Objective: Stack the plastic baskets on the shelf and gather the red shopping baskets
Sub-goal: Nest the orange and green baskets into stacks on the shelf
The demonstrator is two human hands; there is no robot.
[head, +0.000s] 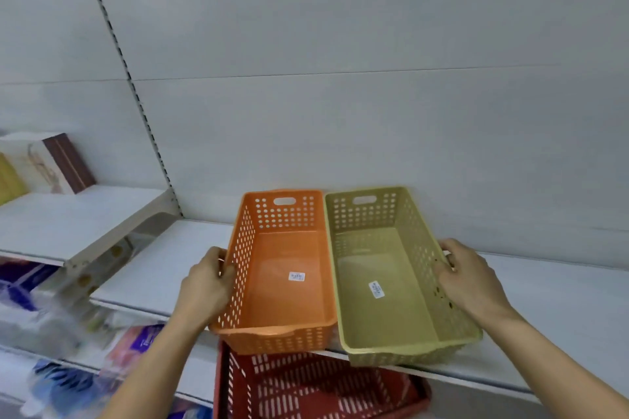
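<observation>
Two perforated plastic baskets sit side by side on the white shelf: an orange basket on the left and a pale yellow-green basket on the right, their long sides touching. Both overhang the shelf's front edge. My left hand grips the orange basket's left wall. My right hand grips the yellow-green basket's right wall. Each basket has a small label on its floor. Below the shelf, a red shopping basket stands partly hidden under the two baskets.
A slotted upright splits the white back panel. Left of it, a higher shelf carries boxed goods. Blurred packaged goods fill the lower left shelves.
</observation>
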